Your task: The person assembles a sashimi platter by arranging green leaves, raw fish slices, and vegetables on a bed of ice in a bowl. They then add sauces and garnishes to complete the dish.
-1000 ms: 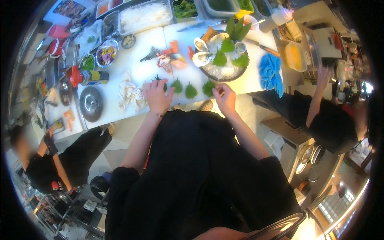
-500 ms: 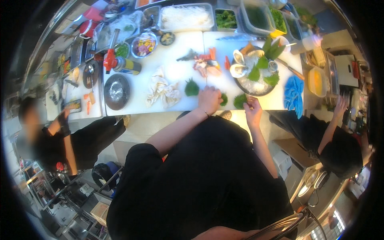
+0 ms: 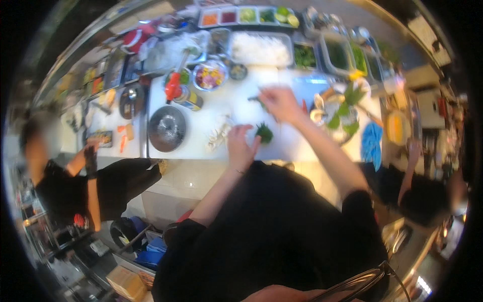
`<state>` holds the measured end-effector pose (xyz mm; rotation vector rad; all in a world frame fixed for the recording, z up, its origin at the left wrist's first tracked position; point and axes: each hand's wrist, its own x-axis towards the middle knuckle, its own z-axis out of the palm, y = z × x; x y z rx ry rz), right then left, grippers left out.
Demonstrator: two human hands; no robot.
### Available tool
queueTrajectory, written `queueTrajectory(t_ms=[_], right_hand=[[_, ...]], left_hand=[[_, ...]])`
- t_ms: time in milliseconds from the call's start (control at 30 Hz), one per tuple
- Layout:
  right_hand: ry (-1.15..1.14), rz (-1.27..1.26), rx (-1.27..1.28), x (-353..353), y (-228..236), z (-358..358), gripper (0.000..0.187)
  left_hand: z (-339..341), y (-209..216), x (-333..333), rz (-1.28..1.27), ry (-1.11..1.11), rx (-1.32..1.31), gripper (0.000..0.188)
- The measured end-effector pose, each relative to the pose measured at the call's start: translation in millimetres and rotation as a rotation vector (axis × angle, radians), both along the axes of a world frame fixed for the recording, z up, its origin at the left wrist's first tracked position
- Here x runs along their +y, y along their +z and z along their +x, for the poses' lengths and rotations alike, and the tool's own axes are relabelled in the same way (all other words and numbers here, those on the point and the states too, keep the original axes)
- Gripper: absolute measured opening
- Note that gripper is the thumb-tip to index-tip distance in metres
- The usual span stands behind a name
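Closest to me, the person in black leans over the white counter (image 3: 297,146), and both arms have shifted since half a second ago. The left hand (image 3: 240,146), which was pressing a leaf flat near the counter's front edge, now lies there with fingers curled loosely, its fingertips touching a small green leaf bunch (image 3: 264,133). The right hand (image 3: 280,103), earlier low beside the left, has lifted and gone further across the counter. It is smeared by motion, so I cannot tell whether it grips anything, though something green shows at its fingertips.

Just left of the left hand lies a pale heap of shredded food (image 3: 219,136), too blurred to name. Beyond the right hand, the plate with green leaves (image 3: 342,118) is partly washed out by glare.

Further left on the counter sit a round metal lid (image 3: 167,128) and a red-topped can (image 3: 187,96). At the back runs a row of trays (image 3: 261,48) holding white and green ingredients. One co-worker stands at the left edge, another at the right, both partly cut off.
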<state>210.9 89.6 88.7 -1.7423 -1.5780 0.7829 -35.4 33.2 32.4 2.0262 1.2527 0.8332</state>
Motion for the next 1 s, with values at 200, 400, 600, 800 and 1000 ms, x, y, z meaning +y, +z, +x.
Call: queueTrajectory(t_ms=[200,400,600,800,1000], right_hand=[[0.113,0.036,0.381,264.2,19.0,-53.5,0.027],[-0.012,0.356,-0.448,240.4,15.6,-35.3,0.036],[-0.122,-0.089,-0.363,-16.9,-17.8,-36.0,0.015],[-0.595,-0.455,0.028,-127.3,-67.5,-93.2,0.034],[-0.851,-0.095,-0.129,-111.4,-84.8,-80.9,0.035]], left_hand=[[-57.9,-0.3,13.7,-0.052,0.103,0.179,0.054],[-87.6,-9.1,35.2,-0.065,0.094,0.331,0.058],[-90.2,-51.7,81.2,-0.338,-0.155,0.143,0.038],[-139.8,-31.6,108.8,-0.070,-0.130,0.325,0.041],[-114.4,23.3,101.6,0.090,-0.293,0.410,0.067]])
